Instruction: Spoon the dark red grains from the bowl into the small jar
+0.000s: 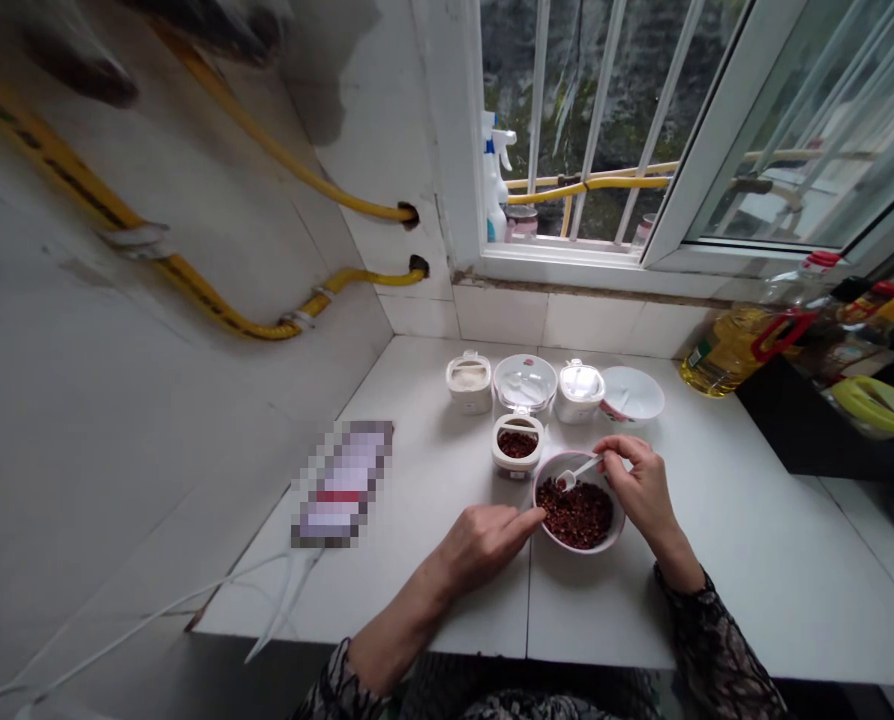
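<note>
No readable text anywhere. Flat packet [344, 483] left of the bowl [576, 512]: pixelated, white with a red band, lettering lost. Oil bottle [739, 345] far right of the bowl, up by the window sill: small green label patch near its base, too small to read. Spray bottle [495, 180] behind the bowl, on the sill: no legible marking. Small jars just behind the bowl: unlabelled.

bowl [578, 515] of dark red spice on counter [717, 560] | left hand [484, 540] touching bowl's left rim | right hand [638, 485] pinching white spoon [578, 472] over bowl's far edge | open spice jar [517, 443] just behind bowl
</note>
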The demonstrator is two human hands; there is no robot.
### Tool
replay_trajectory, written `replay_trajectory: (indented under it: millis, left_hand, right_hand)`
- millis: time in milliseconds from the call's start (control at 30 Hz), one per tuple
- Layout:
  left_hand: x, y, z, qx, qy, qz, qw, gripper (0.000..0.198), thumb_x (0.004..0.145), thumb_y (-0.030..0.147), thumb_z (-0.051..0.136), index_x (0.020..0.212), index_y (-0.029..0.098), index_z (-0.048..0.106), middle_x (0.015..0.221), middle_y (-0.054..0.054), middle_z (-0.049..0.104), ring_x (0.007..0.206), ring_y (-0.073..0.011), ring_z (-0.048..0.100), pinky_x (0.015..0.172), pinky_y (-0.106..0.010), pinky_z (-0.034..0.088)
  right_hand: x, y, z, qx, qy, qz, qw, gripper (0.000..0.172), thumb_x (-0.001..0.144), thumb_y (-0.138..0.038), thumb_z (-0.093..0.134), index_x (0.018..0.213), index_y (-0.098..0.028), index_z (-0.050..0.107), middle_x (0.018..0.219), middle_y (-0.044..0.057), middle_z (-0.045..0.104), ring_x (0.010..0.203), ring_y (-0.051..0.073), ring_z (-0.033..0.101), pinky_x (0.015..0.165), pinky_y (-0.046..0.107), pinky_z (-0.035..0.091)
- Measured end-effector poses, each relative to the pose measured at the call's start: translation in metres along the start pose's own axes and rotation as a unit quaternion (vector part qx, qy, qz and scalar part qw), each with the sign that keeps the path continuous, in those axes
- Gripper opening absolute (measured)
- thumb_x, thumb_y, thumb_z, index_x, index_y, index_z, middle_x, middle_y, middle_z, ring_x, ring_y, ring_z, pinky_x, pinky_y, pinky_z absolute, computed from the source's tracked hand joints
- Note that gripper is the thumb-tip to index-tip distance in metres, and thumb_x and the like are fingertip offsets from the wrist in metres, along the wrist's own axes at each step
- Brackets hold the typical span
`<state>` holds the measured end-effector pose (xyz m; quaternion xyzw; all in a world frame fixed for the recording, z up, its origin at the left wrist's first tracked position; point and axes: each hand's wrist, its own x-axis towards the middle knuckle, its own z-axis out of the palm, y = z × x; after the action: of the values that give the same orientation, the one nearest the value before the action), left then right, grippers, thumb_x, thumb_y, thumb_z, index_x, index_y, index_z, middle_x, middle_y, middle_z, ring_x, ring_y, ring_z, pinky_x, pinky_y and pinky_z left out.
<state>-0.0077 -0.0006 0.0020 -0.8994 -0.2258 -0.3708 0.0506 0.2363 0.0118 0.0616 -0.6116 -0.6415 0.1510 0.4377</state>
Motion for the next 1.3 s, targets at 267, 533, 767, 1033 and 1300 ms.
replay_trajectory:
  millis: [267,533,767,1033,1300]
  left_hand:
    - [-0.004,-0.001,0.003,0.0,-0.012,-0.001,1.0,0.021,0.098,0.011,0.045,0.111,0.013,0.062,0.058,0.005,0.053,0.047,-0.0087,0.05,0.045,-0.019,0.04]
    - [-0.006,-0.002,0.004,0.006,-0.018,-0.003,1.0,0.023,0.099,0.012,0.044,0.114,0.014,0.062,0.058,0.004,0.053,0.048,-0.0089,0.051,0.045,-0.019,0.04]
    - [0.0,0.0,0.001,0.008,0.002,0.001,1.0,0.021,0.1,0.012,0.043,0.11,0.014,0.061,0.057,0.005,0.052,0.046,-0.0092,0.049,0.043,-0.02,0.038]
    - [-0.002,0.001,0.003,0.009,-0.006,-0.007,1.0,0.022,0.1,0.013,0.043,0.111,0.014,0.062,0.057,0.004,0.054,0.046,-0.0095,0.052,0.045,-0.02,0.04]
    - [-0.002,0.0,0.004,0.003,-0.002,-0.005,1.0,0.021,0.1,0.012,0.043,0.11,0.013,0.062,0.057,0.004,0.053,0.046,-0.0097,0.05,0.044,-0.02,0.039]
  right_hand:
    - [-0.001,0.002,0.001,-0.018,0.013,-0.008,1.0,0.019,0.079,-0.027,0.05,0.07,-0.026,0.067,0.061,0.001,0.068,0.079,0.025,0.064,0.088,0.041,0.044]
    - [-0.001,0.001,0.004,-0.01,0.008,-0.004,1.0,0.018,0.076,-0.027,0.05,0.068,-0.026,0.067,0.059,0.001,0.068,0.077,0.024,0.064,0.088,0.041,0.044]
    - [0.001,-0.001,0.003,0.116,-0.011,0.123,0.986,0.017,0.074,-0.031,0.052,0.069,-0.022,0.065,0.054,0.001,0.063,0.058,0.02,0.059,0.062,0.032,0.047]
    - [0.006,-0.033,0.016,0.142,0.038,0.023,0.989,0.019,0.089,-0.034,0.052,0.09,-0.022,0.066,0.078,0.004,0.072,0.075,0.021,0.066,0.076,0.035,0.051]
    - [0.002,-0.039,0.016,-0.022,0.052,-0.24,0.969,0.023,0.09,-0.013,0.046,0.092,-0.024,0.066,0.085,0.005,0.073,0.091,0.024,0.066,0.09,0.044,0.046]
